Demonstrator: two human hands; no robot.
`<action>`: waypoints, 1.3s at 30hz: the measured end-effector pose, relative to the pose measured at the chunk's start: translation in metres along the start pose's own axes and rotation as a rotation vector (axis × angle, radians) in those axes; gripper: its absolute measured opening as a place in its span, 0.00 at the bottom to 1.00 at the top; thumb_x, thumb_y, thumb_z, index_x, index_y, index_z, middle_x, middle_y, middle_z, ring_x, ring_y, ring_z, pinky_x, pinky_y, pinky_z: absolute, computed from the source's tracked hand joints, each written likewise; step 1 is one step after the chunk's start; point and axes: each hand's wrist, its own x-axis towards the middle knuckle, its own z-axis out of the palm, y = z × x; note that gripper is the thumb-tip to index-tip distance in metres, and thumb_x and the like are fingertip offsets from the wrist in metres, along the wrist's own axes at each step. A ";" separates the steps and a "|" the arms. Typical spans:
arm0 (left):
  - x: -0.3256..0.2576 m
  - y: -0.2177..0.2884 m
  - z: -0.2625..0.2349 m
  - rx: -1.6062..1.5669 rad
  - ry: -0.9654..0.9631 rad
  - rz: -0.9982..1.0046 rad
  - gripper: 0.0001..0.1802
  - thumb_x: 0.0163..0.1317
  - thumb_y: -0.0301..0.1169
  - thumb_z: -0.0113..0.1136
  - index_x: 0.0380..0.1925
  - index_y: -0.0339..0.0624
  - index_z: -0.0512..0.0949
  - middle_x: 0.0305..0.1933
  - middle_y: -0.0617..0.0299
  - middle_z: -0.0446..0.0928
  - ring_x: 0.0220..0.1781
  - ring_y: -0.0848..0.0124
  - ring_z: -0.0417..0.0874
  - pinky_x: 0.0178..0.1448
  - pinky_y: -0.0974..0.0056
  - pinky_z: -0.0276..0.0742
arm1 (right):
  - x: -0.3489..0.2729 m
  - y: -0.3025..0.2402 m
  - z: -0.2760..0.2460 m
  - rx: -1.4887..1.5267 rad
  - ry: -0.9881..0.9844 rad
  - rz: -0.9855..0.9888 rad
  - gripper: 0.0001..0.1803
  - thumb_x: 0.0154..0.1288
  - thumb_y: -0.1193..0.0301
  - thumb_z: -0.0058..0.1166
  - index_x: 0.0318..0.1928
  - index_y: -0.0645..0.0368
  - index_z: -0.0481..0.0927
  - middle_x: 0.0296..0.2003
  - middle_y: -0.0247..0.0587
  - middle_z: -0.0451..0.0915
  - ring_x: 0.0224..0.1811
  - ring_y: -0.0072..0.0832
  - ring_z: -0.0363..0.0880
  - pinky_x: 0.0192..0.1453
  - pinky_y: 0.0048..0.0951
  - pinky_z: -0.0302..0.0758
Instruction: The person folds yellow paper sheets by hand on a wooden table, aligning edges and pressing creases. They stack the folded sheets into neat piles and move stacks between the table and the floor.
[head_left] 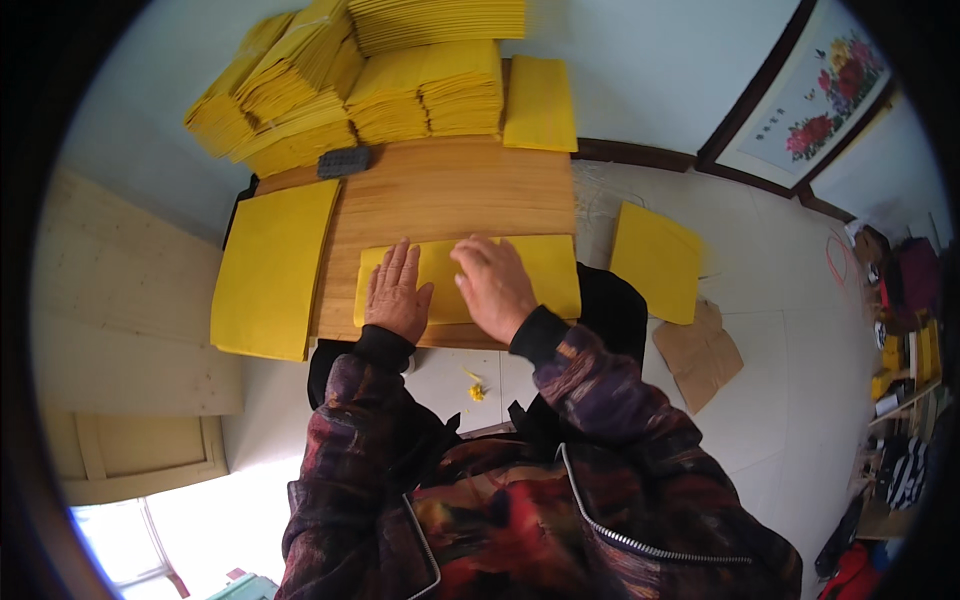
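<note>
A yellow paper sheet [548,280], seemingly folded into a long strip, lies along the near edge of the wooden table. My left hand [397,292] rests flat on its left part, fingers stretched out and pointing away from me. Over the middle of the sheet is my right hand [497,290], its fingers loosely bent with the thumb apart and nothing visible in them. The right fingertips are slightly blurred, so I cannot tell whether they touch the paper.
Flat yellow sheets [270,270] lie at the table's left edge. Tall bundles of folded yellow paper [425,90] stand at the back, near a dark grey block [343,162]. To the right are another yellow sheet [655,262] and brown paper [700,352].
</note>
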 end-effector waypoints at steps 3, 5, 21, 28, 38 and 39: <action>0.004 -0.005 0.009 0.111 -0.094 -0.091 0.34 0.63 0.44 0.48 0.67 0.45 0.56 0.73 0.59 0.50 0.74 0.61 0.50 0.74 0.53 0.44 | -0.014 0.001 0.002 -0.077 -0.027 0.032 0.17 0.60 0.71 0.52 0.50 0.60 0.71 0.52 0.41 0.71 0.61 0.39 0.64 0.65 0.46 0.57; 0.004 -0.008 0.013 0.152 -0.111 -0.143 0.35 0.63 0.48 0.47 0.67 0.46 0.55 0.74 0.62 0.48 0.75 0.63 0.48 0.74 0.53 0.40 | -0.017 0.006 0.004 -0.122 -0.083 0.076 0.20 0.61 0.69 0.51 0.53 0.61 0.69 0.56 0.43 0.68 0.64 0.40 0.61 0.67 0.48 0.54; -0.006 -0.018 0.039 0.155 -0.011 -0.158 0.35 0.61 0.49 0.48 0.66 0.47 0.57 0.73 0.59 0.51 0.74 0.61 0.50 0.72 0.45 0.41 | -0.018 0.033 0.026 -0.332 -0.256 0.290 0.35 0.62 0.56 0.51 0.64 0.60 0.60 0.68 0.41 0.54 0.72 0.36 0.48 0.72 0.51 0.45; -0.004 -0.012 0.025 0.037 -0.083 -0.207 0.36 0.61 0.48 0.49 0.66 0.46 0.58 0.73 0.60 0.51 0.75 0.62 0.49 0.73 0.45 0.40 | -0.025 0.049 0.014 -0.382 -0.171 0.239 0.36 0.61 0.56 0.53 0.65 0.59 0.59 0.68 0.41 0.55 0.72 0.38 0.49 0.72 0.49 0.45; 0.028 0.042 0.043 -0.037 -0.135 0.036 0.35 0.62 0.50 0.48 0.66 0.45 0.58 0.73 0.60 0.52 0.74 0.65 0.50 0.73 0.50 0.44 | -0.024 0.050 0.015 -0.469 -0.257 0.257 0.36 0.63 0.55 0.49 0.67 0.58 0.57 0.70 0.40 0.53 0.73 0.37 0.46 0.73 0.48 0.41; 0.023 0.027 0.042 0.016 -0.085 0.004 0.36 0.60 0.47 0.52 0.66 0.47 0.57 0.73 0.61 0.52 0.74 0.65 0.51 0.73 0.50 0.45 | -0.025 0.050 0.015 -0.447 -0.247 0.259 0.36 0.62 0.56 0.50 0.67 0.58 0.57 0.69 0.40 0.53 0.73 0.37 0.47 0.72 0.48 0.42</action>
